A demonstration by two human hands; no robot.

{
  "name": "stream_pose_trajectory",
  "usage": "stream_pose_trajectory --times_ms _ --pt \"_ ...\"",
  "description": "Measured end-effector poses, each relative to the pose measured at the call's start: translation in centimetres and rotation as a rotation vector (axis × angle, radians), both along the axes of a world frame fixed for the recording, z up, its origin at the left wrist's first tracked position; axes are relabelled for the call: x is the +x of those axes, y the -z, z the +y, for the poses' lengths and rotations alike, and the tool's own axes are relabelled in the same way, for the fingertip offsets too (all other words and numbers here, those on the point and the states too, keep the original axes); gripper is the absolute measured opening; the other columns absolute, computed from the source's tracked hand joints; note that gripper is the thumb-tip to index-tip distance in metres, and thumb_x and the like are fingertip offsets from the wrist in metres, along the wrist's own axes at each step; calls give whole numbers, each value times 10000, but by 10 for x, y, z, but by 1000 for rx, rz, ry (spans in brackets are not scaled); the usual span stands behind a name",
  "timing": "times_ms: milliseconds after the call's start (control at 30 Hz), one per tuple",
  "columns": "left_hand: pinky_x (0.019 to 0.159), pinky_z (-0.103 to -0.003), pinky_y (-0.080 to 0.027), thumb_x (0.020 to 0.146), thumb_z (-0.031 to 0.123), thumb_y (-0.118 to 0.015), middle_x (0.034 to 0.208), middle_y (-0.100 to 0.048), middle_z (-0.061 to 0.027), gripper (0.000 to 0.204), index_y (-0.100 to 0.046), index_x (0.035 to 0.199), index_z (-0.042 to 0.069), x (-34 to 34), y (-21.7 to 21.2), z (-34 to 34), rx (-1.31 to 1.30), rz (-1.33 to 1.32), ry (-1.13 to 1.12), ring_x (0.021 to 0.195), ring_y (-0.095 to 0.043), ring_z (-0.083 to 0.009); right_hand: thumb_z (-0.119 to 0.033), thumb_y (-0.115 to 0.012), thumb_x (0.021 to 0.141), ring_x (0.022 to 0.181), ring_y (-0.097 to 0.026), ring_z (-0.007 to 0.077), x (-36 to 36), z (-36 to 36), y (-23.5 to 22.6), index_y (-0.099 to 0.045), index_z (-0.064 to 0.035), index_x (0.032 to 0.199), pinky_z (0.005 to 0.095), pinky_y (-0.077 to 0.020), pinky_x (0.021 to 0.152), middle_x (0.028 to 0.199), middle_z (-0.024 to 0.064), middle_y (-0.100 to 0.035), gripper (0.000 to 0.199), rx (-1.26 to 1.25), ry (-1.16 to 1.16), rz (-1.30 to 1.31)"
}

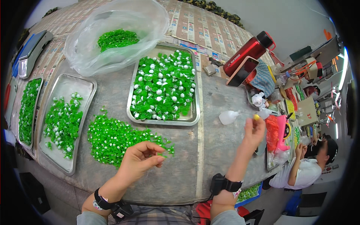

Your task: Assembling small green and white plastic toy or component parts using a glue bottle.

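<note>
We count 3 metal trays on the table [210, 112], 1 clear plastic bag, 1 loose pile of green pieces. Landmark: the centre tray [196, 112].

Centre tray: packed w/ green-and-white pieces, far too many to count. Bag [112, 33], just beyond and left of the centre tray, mouth open: one heap of plain green pieces inside. Left of the centre tray, the second tray [65, 86]: approx. half covered w/ green-and-white pieces, upper part bare. Further left again, the third tray [28, 108], narrow at the rim of view, full of green pieces. Loose pile [112, 137] lies direct on the table, in front and left of the centre tray, near its front-left corner.

Left hand [140, 159]: in front of the centre tray, at the near edge of the pile. Fingers curled, thumb and fingertips brought close together; we cannot tell if a piece sits between them.

Right hand [253, 133]: right of the centre tray, raised off the table. Fingers up, tips pinched on 1 small yellow piece [256, 117].

Also right of the centre tray: 1 red bottle [249, 52] lying tilted, 1 phone [243, 71] propped against it, 1 small clear bag [228, 117]. 1 other person [307, 168] seated far right.
</note>
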State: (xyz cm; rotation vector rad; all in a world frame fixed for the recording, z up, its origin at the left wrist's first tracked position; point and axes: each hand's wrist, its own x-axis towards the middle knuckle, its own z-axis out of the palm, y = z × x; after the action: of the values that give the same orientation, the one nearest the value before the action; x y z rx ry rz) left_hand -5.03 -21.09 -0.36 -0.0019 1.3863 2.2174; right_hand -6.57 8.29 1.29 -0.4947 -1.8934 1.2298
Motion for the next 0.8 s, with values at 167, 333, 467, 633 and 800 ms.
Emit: stream_pose_trajectory --times_ms 167,333,467,633,800 --pt "563 -251 -474 709 30 -603 692 -567 -67 127 -545 818 0 0 4 -1 51 -54 -3 606 -559 -136 -186 -684 639 990 -420 176 -16 29 48 -483 -28 1040 287 -360 788 1049 100 -477 476 153 -137 -379" --pt "591 -271 -491 732 44 -580 755 -589 -108 137 -557 855 -12 0 -2 -4 109 -159 15 650 -582 -165 -241 -665 661 877 -515 199 -16 26 50 -487 2 996 306 -415 733 995 140 -534 451 82 -269 -408" --pt "611 -285 -497 741 42 -567 774 -592 -119 142 -561 873 -10 -3 0 -4 147 -265 -1 671 -586 -175 -258 -627 707 776 -549 181 -4 -45 -3 -491 7 957 260 -434 669 906 141 -565 389 -302 -363 -12" --pt "668 -250 -489 768 53 -545 842 -588 -103 180 -554 937 -6 -3 6 -11 271 -295 47 727 -579 -142 -392 -643 674 699 -512 116 22 -80 -27 -441 15 967 222 -406 572 791 84 -528 541 -282 -636 -7" --pt "642 -269 -482 755 53 -558 786 -578 -89 147 -545 893 6 -3 8 -7 292 -348 22 690 -568 -149 -415 -749 533 639 -460 62 31 -103 -29 -468 -26 866 174 -368 562 722 7 -474 584 -346 -531 3"
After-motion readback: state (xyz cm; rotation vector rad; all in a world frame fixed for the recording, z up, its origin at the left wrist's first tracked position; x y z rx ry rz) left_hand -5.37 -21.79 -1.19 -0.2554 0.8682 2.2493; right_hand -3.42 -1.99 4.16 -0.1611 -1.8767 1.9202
